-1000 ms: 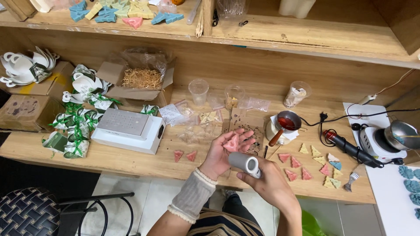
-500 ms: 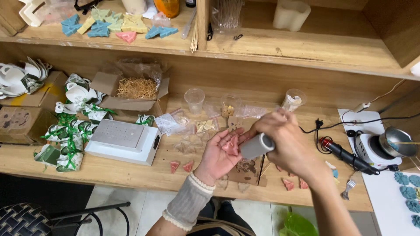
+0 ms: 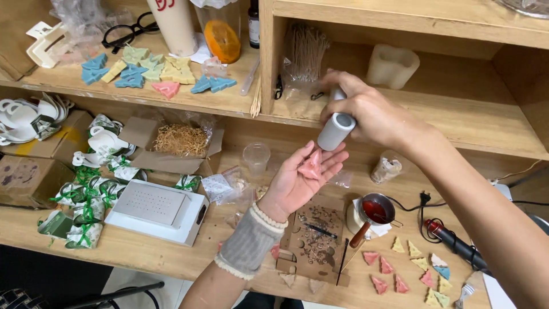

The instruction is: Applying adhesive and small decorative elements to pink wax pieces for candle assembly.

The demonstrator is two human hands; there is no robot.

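The left hand (image 3: 297, 183) lies palm up over the near middle of the wooden bench (image 3: 143, 257), fingers loosely cupped, and a pink tree-shaped piece (image 3: 312, 167) rests flat across the base of the fingers — cradled rather than pinched. The right hand (image 3: 366, 114) is wrapped firmly around a grey cylindrical tool (image 3: 335, 130), held tilted with its lower end just above, perhaps touching, the top of the pink piece.

To do this well, the palm should stay level and steady so the piece cannot slide toward the wrist, and the cylinder ought to meet it squarely, with light, even pressure; a piece this thin would probably crack or tip if pushed at its edge. Working low, over the brown board (image 3: 314, 234) strewn with shavings, would keep any crumbs off the bench.

Several things cannot be settled. The working end of the cylinder faces away, so what sort of tool it is stays unclear, and whether it truly touches the piece is hard to judge. The right thumb is hidden behind the tool. To the right, a small pot of red liquid (image 3: 376, 210) and a scatter of coloured triangles (image 3: 412, 266) sit near the bench's edge — the rightmost ones are cut off by the forearm.
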